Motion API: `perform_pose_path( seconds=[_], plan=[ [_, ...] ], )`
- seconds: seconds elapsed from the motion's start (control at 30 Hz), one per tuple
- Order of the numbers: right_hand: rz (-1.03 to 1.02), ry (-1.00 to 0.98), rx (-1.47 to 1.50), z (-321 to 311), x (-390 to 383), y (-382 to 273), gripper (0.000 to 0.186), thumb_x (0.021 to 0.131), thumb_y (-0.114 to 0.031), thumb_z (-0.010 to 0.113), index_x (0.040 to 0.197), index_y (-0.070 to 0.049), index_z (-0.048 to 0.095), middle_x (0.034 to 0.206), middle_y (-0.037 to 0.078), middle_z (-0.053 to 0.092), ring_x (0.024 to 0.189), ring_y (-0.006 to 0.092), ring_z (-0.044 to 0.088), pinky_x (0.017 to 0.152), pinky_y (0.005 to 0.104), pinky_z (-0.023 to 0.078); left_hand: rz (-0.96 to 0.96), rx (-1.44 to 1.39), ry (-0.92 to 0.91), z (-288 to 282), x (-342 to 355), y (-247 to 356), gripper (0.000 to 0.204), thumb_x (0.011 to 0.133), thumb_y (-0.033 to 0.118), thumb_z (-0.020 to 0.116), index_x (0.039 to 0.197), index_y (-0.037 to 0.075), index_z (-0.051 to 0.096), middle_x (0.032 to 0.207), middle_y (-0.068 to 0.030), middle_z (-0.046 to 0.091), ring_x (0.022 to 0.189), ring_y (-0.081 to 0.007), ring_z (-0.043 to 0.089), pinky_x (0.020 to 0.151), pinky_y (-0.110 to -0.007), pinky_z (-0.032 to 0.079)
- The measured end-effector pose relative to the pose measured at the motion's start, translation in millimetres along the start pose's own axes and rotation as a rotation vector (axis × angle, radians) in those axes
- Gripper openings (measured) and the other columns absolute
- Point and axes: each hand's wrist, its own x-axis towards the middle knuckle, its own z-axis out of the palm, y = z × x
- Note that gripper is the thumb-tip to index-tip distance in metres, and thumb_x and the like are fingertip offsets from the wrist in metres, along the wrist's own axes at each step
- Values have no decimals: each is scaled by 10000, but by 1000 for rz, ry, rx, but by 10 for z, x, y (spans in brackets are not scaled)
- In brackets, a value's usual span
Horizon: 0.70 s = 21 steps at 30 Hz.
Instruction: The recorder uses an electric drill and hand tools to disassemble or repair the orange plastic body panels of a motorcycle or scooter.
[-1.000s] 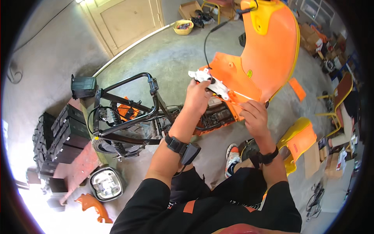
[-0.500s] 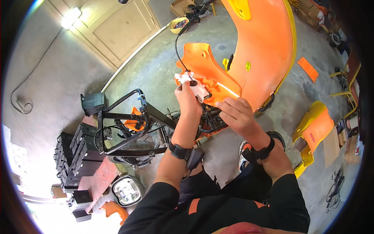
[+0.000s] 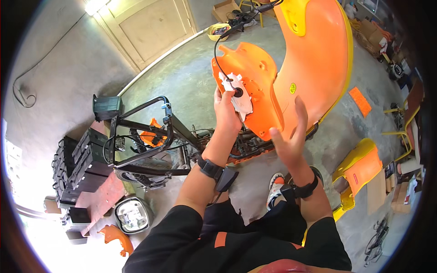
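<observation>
My left hand (image 3: 226, 109) is closed at the left edge of an orange plastic panel (image 3: 266, 107), its thumb on a white plastic housing (image 3: 244, 103) that lies against the panel's inner side. A black cable (image 3: 219, 59) runs down to the housing and ends at a round black fitting on it. How far the fingers reach behind the panel is hidden. My right hand (image 3: 292, 143) is off the panel, near its lower right corner, with thumb and fingers spread and nothing in them. Beneath the panel is a black motorbike frame (image 3: 175, 134) with bare metal parts.
A large orange-and-yellow body shell (image 3: 314, 68) stands right beyond the panel. Black cases (image 3: 93, 159) are stacked at left, near a headlight unit (image 3: 133, 215). Another yellow-orange shell (image 3: 359, 170) lies at right on the concrete floor. A yellow basket (image 3: 219, 31) sits far off.
The orange panel has turned so more of its inner face shows, with the white housing still against it. My right hand has come off the panel's edge and its fingers have spread.
</observation>
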Motion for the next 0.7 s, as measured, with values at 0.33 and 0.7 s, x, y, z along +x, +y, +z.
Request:
perform_pose_path(
  seconds=[0.33,0.7],
  plan=[
    [594,-193,919,23,-10,231,969,863,-512,674,1503,21,180,1480,129,334,1380,220,324,1128,371,282,-88,121,-98,157,-64,-345,439,951,78,499,1368,41,365,1205,-126,562,1007,-191,624,797,-320,557],
    [738,-135,992,-30,64,109,822,848,-141,695,1489,30,210,1440,108,396,1328,209,408,1103,355,343,-193,284,-8,127,-28,-370,462,950,86,573,1363,33,373,1176,-112,590,1022,-185,620,841,-326,536]
  ],
)
